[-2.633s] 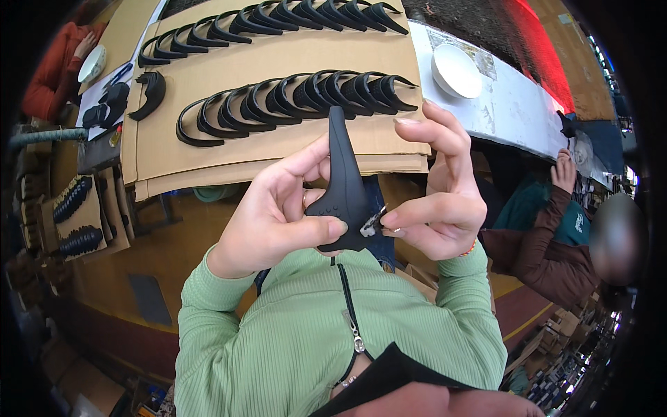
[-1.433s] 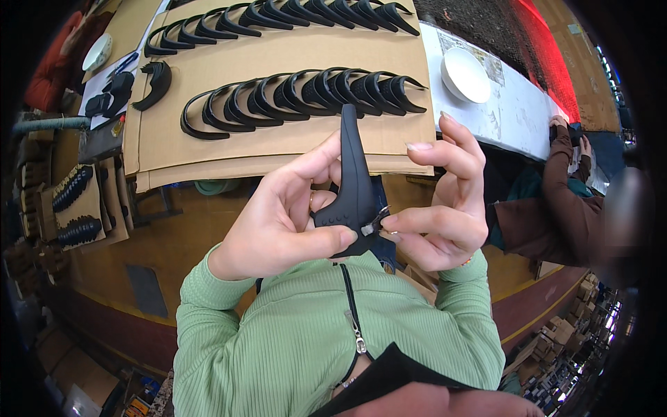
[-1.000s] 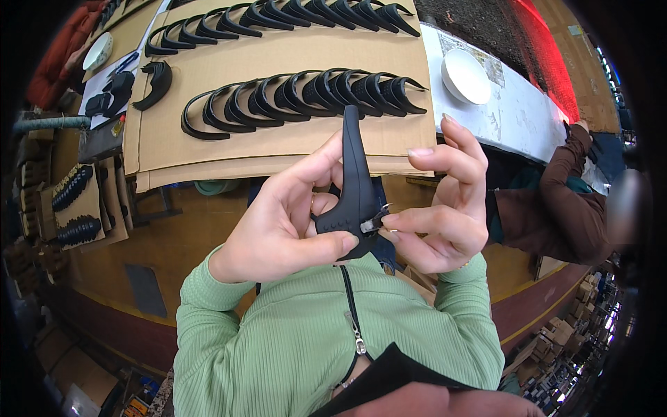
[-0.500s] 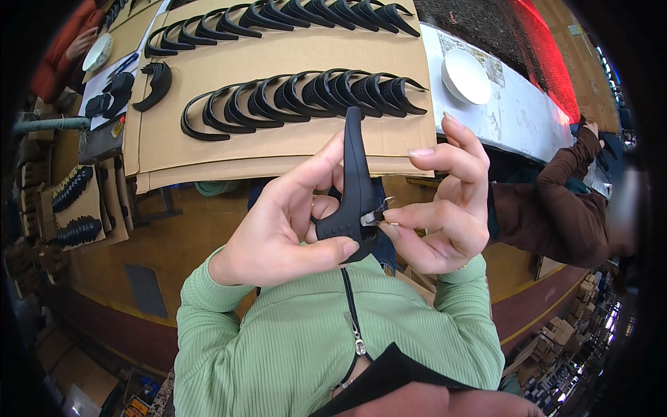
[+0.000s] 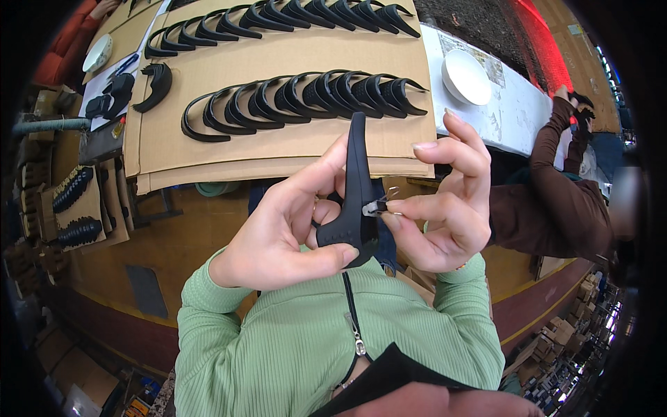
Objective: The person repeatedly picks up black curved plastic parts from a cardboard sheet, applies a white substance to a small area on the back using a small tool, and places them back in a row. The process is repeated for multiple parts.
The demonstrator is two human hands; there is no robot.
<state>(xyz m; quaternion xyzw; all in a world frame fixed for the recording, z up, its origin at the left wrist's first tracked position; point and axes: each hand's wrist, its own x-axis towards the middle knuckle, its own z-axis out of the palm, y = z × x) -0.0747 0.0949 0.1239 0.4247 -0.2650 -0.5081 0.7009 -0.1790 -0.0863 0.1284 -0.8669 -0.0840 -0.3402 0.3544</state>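
My left hand (image 5: 267, 233) is closed around a matte black curved plastic piece (image 5: 357, 167). Its narrow end points up and away, and its wide end, with a row of small bumps, sits by my thumb. Between thumb and forefinger, my right hand (image 5: 451, 219) pinches a small part (image 5: 374, 208) with a translucent tip and thin wire loops. That tip meets the right side of the black piece; whether it is seated in it I cannot tell. My other right fingers are raised and apart. Both hands are in front of my green jacket, just short of the table edge.
A cardboard sheet (image 5: 292, 151) on the table bears two rows of overlapping black curved pieces (image 5: 292, 101) and a small nested stack (image 5: 158, 87) at left. A white bowl (image 5: 465, 76) stands at right. At far right a co-worker's brown sleeve (image 5: 549, 142) reaches toward the table.
My hands and the black piece have shifted very slightly, with the small part still at its side. At far right the co-worker's arms have moved, and the person in red at left has shifted.
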